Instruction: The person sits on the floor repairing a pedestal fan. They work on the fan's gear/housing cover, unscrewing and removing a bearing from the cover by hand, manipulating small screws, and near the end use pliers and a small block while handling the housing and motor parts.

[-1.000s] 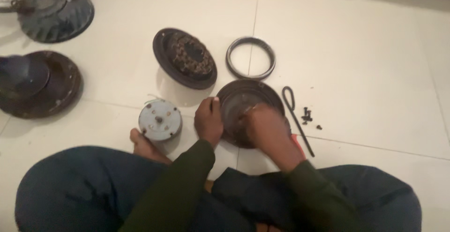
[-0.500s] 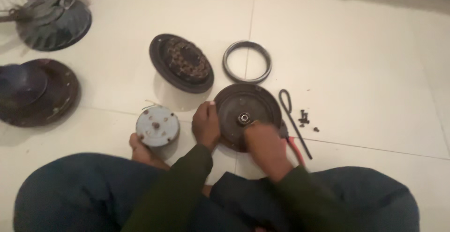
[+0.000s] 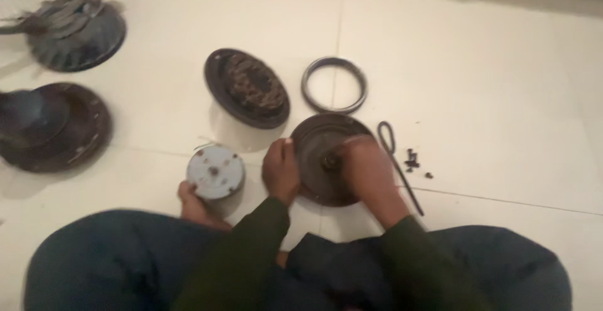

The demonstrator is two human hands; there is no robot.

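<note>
Far left, on the white tiled floor [image 3: 490, 66], a fan base with a wire guard [image 3: 72, 25] stands at the top corner. Below it lies a dark domed housing [image 3: 53, 125]. Next comes a grey round motor part [image 3: 215, 171], face up, resting against the bare foot [image 3: 195, 207] of the seated person.

Above and right of it, a dark winding plate [image 3: 247, 88] lies tilted on the floor, its coils showing. Just right of that sits a loose metal ring [image 3: 333, 85], flat on the tile and apart from everything else.

The dark round cover [image 3: 320, 141] lies flat directly before the person, between both hands. The left hand [image 3: 281, 171] is on its left rim, fingers curled; whether they are clamped on the edge cannot be told. The right hand [image 3: 370, 173] is on the cover's right half, fingers bunched at the central hub; what they pinch is hidden.

Just right of the cover lies a thin looped tool [image 3: 397, 163], touching the right wrist area. Beyond it, a small cluster of dark screws [image 3: 414, 160] lies scattered.
</note>
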